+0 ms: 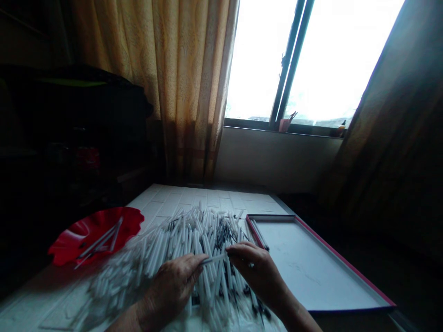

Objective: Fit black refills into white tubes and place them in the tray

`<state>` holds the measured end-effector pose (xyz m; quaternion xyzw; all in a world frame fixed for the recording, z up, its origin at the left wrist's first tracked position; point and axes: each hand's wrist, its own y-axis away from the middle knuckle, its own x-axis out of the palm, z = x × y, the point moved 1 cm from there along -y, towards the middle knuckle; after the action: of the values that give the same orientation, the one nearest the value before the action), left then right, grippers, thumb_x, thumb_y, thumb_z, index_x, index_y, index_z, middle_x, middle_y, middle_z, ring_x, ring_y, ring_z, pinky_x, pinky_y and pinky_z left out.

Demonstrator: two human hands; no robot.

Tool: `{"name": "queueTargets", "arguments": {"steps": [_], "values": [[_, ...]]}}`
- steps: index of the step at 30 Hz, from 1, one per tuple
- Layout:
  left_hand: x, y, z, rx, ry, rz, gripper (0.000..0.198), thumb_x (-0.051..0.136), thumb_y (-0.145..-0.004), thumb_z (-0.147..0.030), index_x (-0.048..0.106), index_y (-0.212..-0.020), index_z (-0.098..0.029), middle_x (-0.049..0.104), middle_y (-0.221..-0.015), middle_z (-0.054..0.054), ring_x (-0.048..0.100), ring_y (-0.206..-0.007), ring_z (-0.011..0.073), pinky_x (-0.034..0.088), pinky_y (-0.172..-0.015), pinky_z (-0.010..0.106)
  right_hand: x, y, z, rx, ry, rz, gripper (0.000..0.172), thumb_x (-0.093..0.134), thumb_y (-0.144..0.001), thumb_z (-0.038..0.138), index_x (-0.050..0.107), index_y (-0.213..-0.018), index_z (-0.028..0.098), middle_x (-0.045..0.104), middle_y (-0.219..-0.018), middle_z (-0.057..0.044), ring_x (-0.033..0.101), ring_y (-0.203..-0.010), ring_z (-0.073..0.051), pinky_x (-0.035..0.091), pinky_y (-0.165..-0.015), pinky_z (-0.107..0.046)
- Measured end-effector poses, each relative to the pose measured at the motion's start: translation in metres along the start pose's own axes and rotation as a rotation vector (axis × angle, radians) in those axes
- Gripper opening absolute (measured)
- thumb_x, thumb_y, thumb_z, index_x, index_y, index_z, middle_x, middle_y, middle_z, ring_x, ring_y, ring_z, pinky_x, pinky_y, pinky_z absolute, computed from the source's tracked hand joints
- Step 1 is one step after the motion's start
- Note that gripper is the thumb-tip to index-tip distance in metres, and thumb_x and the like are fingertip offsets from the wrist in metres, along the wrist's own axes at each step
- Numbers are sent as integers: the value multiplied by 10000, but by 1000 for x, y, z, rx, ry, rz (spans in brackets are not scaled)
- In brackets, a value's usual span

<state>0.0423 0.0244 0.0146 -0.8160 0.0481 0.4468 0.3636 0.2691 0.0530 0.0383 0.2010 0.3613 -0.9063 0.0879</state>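
Note:
Between my hands a slim whitish tube [216, 258], like a pen barrel, lies nearly level. My left hand [176, 279] pinches its left end between thumb and fingers. At the other end, my right hand [254, 265] has its fingertips closed on the tube; whether a smaller part is also in them is hidden. Below and beyond both hands spreads a large pile of similar whitish tubes [159, 249]. Thin dark rods [223, 233] are mixed in with them, mostly near the middle.
A red wavy-rimmed dish [129, 217] with a few tubes stands at the left. To the right lies a shallow white tray [311, 272] with a red-edged rim and several tubes along its left side. The table [214, 197] has a white brick pattern. A curtain [187, 83] hangs behind.

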Motion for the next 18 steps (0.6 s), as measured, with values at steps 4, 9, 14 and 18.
{"name": "queueTargets", "arguments": {"steps": [4,9,14,18], "values": [[2,0,0,-7,13,-9,310,408,-968,-229,644,-1167,-250,767,-997,31,743,-890,185,594,-782,273,0,2,-2,21,-9,8,140,627,-847,205,756,-900,210,733,-795,-52,666,-667,-175,528,-598,-278],[-4,-1,-5,13,22,9,297,441,-961,-210,653,-1165,-246,773,-1016,27,749,-906,187,600,-787,274,1,3,-6,113,-7,58,122,596,-843,219,714,-872,206,692,-726,-22,620,-626,-162,495,-578,-272],[-9,-3,-7,11,-5,28,307,417,-970,-217,651,-1168,-222,772,-1020,47,750,-908,207,610,-784,316,4,5,-10,250,-187,117,69,621,-852,264,649,-883,209,659,-724,0,601,-626,-146,480,-578,-262],[-11,-4,-7,-3,-26,47,321,396,-965,-205,647,-1163,-200,771,-1024,65,753,-902,233,620,-752,352,5,6,-13,378,-434,58,303,692,-828,432,655,-1025,205,714,-788,-32,608,-607,-131,434,-512,-223]]}}
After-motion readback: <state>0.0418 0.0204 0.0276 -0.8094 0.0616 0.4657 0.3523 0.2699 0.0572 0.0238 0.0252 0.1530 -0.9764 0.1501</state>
